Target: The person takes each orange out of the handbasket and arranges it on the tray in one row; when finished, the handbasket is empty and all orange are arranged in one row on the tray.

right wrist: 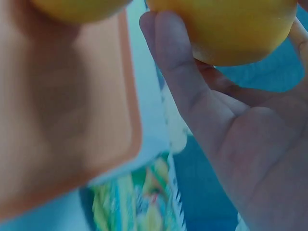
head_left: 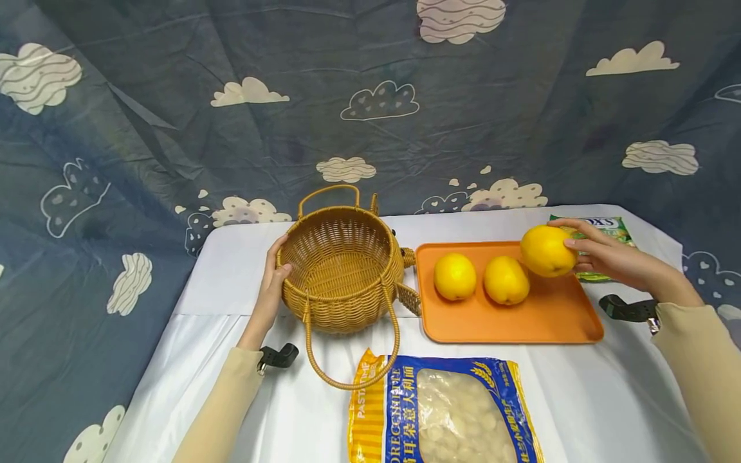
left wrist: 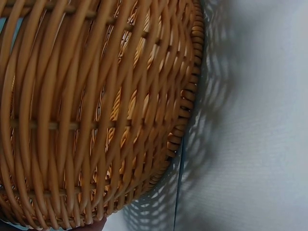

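My left hand grips the left rim of a round wicker basket, thumb over the edge; inside, only the woven floor shows. The basket's side fills much of the left wrist view. At the right, my right hand holds a yellow fruit by its right side, above the orange tray. In the right wrist view, fingers and thumb curve round that fruit. Two more yellow fruits, a left one and a middle one, lie on the tray.
A blue and yellow pasta bag lies in front, with the basket's near handle hanging over its corner. Behind the tray's right end is a green packet. A dark curtain with clouds hangs behind the white-covered table.
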`<state>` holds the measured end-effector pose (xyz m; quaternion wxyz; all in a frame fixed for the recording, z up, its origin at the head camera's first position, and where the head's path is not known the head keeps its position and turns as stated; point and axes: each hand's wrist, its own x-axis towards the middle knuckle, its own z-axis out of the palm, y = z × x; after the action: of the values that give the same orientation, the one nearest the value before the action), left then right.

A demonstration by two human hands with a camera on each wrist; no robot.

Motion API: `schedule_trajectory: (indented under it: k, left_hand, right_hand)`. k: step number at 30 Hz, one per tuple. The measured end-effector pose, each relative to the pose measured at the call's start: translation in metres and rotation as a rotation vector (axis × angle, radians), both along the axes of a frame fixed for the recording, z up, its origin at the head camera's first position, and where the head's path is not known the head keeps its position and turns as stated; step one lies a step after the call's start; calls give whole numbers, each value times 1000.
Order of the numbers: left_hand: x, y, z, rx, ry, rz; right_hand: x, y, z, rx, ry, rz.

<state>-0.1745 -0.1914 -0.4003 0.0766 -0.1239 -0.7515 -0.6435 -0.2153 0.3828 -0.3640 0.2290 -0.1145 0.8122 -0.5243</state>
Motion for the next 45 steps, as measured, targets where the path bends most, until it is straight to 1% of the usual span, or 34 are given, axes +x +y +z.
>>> schedule_trajectory:
  k: [2, 7, 12, 14, 21, 25, 30, 38, 42, 43, 45]
  left_hand:
    - [0, -1, 0, -2, 3, 1]
    - [-1, -3, -1, -17, 11, 9]
    - [-2, -4, -1, -13, 16, 3]
    - [-2, -4, -1, -8, 14, -2]
    - [0, -3, 0, -4, 8, -4]
    - [0, -3, 0, -3, 8, -4]
    - [-1, -3, 0, -5, 18, -3]
    - [-3, -2, 0, -4, 7, -3]
    - [-2, -1, -1, 5, -1, -10]
    - [-4, -2, -2, 6, -4, -14]
    - [-4, -4, 0, 1, -21, -20]
  right_hand:
    - [4, 8, -5, 12, 2, -15]
    - [13, 18, -19, 20, 12, -11]
    - [19, 18, -31, 101, -11, -7]
    - [20, 17, -33, 131, -14, -11]
    - [19, 10, -40, 185, 8, -20]
    - [19, 6, -41, 233, 19, -18]
    - [20, 0, -38, 296, 21, -8]
    - [20, -2, -36, 313, 22, -11]
    - [19, -1, -34, 321, 51, -47]
    - [18, -1, -34, 317, 61, -59]
    - [17, -1, -31, 301, 91, -85]
